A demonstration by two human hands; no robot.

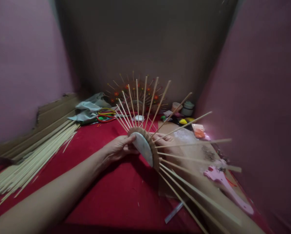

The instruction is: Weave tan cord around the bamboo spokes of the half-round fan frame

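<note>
A half-round piece with a pale mirror-like face [143,149] and a brown cardboard rim is held up above the red cloth. Thin wooden sticks [163,97] fan out from its curved rim. My left hand [123,147] grips its left end, thumb on the face and fingers behind. Behind the sticks, my right hand [163,140] is at the rim's upper right; its fingers are partly hidden and appear to support the piece or a stick from the back.
Loose sticks [43,156] lie at left by a cardboard sheet [55,109]. Red-handled scissors [106,117], a decorated stick fan [135,87] and small pots [188,108] stand at the back. A pink glue gun [227,185] and a clear stick [174,213] lie at right.
</note>
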